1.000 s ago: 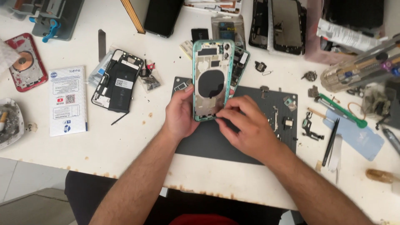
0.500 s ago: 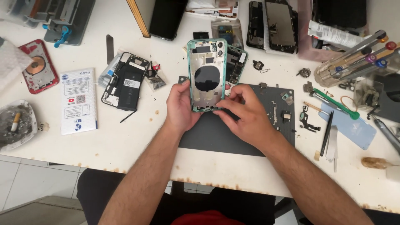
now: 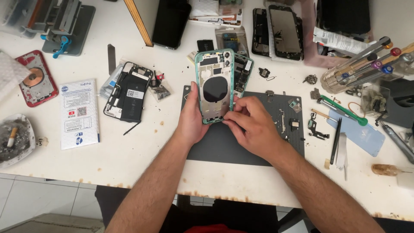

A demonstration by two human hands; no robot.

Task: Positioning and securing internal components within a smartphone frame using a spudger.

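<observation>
Left hand is gripping the green phone housing while right hand is pinching at its lower edge, apparently working a small part there, calling for fine fingertip control.

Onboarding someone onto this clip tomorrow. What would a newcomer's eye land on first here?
First, the green phone housing at centre, opened and stripped, gripped along its edge by the left hand while the right hand works its lower end with the fingers, above a dark work mat. Next, the clutter: a disassembled black phone to the left, a red back cover at far left, and screwdrivers at upper right.
</observation>
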